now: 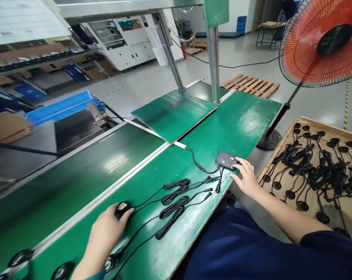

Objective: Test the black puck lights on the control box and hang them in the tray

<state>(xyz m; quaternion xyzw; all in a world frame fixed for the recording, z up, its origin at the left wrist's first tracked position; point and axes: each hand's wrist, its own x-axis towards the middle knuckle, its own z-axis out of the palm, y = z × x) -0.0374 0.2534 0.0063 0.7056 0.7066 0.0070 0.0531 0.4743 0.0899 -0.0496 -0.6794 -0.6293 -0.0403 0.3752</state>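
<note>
My left hand (107, 225) is closed on a round black puck-like piece with a cable (123, 209), thumb on its near side and fingers on its far side. My right hand (246, 178) is at the right end of a small dark grey box (226, 160). Its fingertips touch the box's edge, while the thumb stays apart below. A short lead with a black connector (218, 186) hangs from the box. Several coiled black cables (176, 208) lie between my hands, their plugs pointing toward the box. More round black pieces (62, 271) sit at the lower left, partly blurred.
The green bench top (240, 116) carries a raised green panel (176, 112). A white adapter piece (180, 145) joins the box's cable. At right stands a cardboard tray (266, 165) of tangled cabled pieces, beside a red fan (312, 50). A blue bin (65, 107) is at left.
</note>
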